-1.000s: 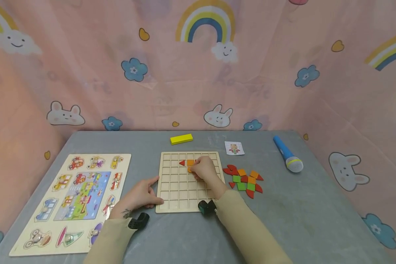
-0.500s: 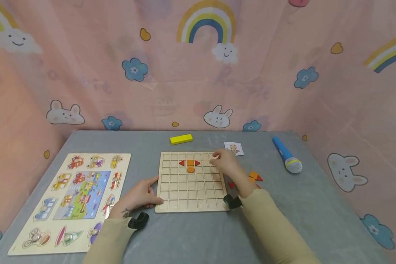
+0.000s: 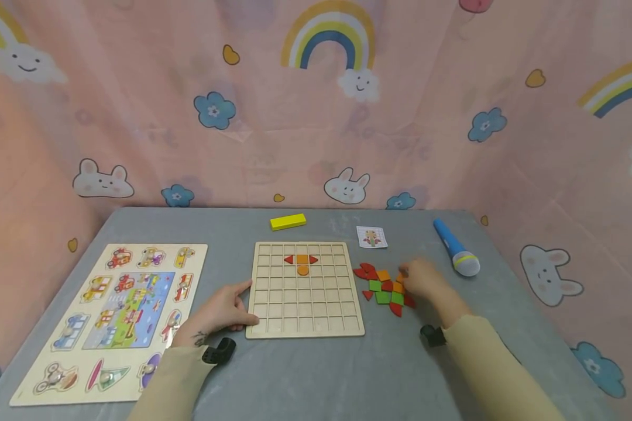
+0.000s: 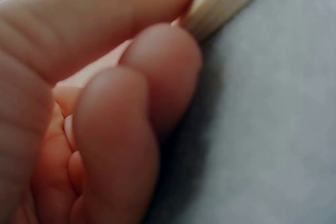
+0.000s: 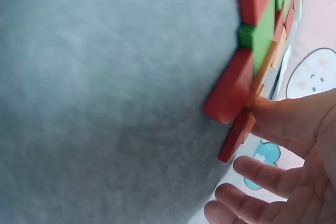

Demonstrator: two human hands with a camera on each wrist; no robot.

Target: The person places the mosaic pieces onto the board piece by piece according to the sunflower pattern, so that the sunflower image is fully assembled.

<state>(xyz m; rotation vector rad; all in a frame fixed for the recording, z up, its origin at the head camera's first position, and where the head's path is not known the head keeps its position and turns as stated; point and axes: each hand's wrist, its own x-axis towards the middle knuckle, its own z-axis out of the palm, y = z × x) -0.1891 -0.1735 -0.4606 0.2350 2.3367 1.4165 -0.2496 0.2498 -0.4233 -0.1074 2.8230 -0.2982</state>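
Note:
My left hand (image 3: pixel 223 309) rests at the lower left corner of a wooden grid board (image 3: pixel 284 304). Its thumb touches the board near the front edge, and the index finger lies along the left side. The left wrist view shows other fingers (image 4: pixel 115 140) bent beside the board's edge. On the grid sit an orange square (image 3: pixel 302 259), two red triangles (image 3: pixel 289 259) and an orange rounded piece (image 3: pixel 302 270). My right hand (image 3: pixel 425 279) is over the pile's right side, a fingertip touching an orange piece (image 5: pixel 256 90); its remaining fingers (image 5: pixel 262 174) are spread loosely, holding nothing.
Red, orange and green pieces (image 3: pixel 383 297) lie right of the board. Behind them are a pattern card (image 3: pixel 371 237) and a blue toy microphone (image 3: pixel 455 247). A yellow block (image 3: pixel 288 221) lies behind the board, and a vehicle puzzle board (image 3: pixel 110 321) covers the table's left.
My right hand has left the board and moved right to the loose pieces. The right red triangle and orange rounded piece now show uncovered on the grid. My left hand has stayed put.

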